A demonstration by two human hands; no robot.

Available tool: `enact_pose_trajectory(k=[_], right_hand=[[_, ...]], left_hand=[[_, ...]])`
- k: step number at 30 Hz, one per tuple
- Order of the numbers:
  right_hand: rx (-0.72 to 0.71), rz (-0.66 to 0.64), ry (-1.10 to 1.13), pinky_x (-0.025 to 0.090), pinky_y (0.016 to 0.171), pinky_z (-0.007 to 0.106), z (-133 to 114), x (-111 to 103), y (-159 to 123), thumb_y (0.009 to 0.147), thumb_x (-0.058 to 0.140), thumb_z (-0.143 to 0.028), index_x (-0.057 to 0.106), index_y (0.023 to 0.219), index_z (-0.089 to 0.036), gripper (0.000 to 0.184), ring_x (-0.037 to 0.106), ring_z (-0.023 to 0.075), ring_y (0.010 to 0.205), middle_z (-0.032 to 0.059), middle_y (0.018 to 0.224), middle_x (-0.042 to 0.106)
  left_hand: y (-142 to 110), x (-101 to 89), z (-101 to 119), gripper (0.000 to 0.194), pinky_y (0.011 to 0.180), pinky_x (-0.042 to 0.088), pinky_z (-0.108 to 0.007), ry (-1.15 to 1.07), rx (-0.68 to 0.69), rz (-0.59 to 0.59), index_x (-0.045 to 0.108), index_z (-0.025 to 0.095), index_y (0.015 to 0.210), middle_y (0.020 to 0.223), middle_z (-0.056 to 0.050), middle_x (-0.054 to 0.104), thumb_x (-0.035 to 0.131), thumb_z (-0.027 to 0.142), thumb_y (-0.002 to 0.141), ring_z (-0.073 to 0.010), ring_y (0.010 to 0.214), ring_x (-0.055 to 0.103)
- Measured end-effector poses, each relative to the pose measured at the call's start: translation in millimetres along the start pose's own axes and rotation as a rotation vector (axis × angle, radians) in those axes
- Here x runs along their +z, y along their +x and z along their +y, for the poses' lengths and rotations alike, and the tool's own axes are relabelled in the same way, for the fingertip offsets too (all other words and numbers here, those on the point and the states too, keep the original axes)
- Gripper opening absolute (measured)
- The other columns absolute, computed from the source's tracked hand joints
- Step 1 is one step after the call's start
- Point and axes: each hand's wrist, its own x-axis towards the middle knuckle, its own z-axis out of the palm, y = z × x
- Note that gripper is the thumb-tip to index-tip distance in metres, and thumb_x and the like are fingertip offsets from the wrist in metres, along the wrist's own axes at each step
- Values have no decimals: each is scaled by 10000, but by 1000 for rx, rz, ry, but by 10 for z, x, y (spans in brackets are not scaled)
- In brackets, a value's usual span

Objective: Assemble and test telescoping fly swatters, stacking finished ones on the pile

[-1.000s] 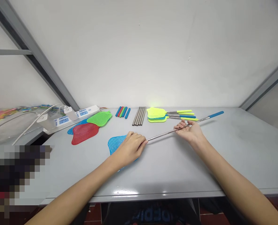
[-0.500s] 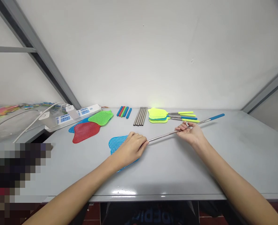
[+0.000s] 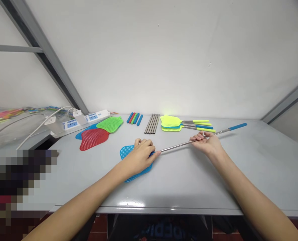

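Observation:
A blue fly swatter with a long extended metal rod and a blue grip lies slantwise across my view, its grip up at the right. My left hand is closed over the neck, where the blue mesh head meets the rod, and covers part of the mesh. Palm up, my right hand has its fingers curled round the rod short of the blue grip. Behind my hands, several metal tubes lie side by side, and a stack of yellow-green and blue fly swatters rests to their right.
Several coloured grips lie in a row at the back. To the left are loose red, green and blue mesh heads, beside a white power strip with plugged-in adapters and cables. A wall stands behind the table.
The swatter's blue grip has shifted slightly farther right as the view moved a little. Both hands keep hold of the swatter; my left fingers have bent more at its neck.

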Motion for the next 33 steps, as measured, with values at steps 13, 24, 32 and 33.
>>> enact_pose_trajectory(k=[13, 24, 32, 33], right_hand=[[-40, -46, -19, 250, 332, 215, 4, -19, 28, 722, 229, -157, 233, 580, -197, 148, 213, 68, 297, -81, 448, 166], [-146, -78, 62, 217, 306, 184, 103, -27, -75, 682, 306, -144, 198, 543, -190, 183, 143, 62, 291, -88, 401, 112], [-154, -104, 117, 216, 302, 196, 129, -52, -83, 662, 331, -156, 190, 531, -191, 195, 127, 68, 292, -88, 382, 105], [-155, -106, 120, 214, 301, 197, 135, -53, -85, 659, 334, -157, 188, 530, -191, 198, 125, 68, 293, -88, 383, 100]], left_hand=[[-5, -28, 11, 317, 778, 224, -368, -31, 14, -17, 450, 166, 649, 740, -13, 468, 238, 276, 858, -148, 756, 385], [-15, -47, 82, 329, 704, 226, -349, -132, -4, -29, 327, 157, 529, 531, 9, 448, 264, 234, 842, -133, 619, 336], [-6, -37, 48, 336, 688, 251, -329, -135, 13, -48, 295, 160, 535, 530, 16, 418, 237, 251, 854, -132, 627, 357], [-4, -38, 42, 335, 688, 256, -327, -140, 11, -56, 294, 161, 538, 532, 17, 411, 236, 252, 854, -132, 630, 360]])
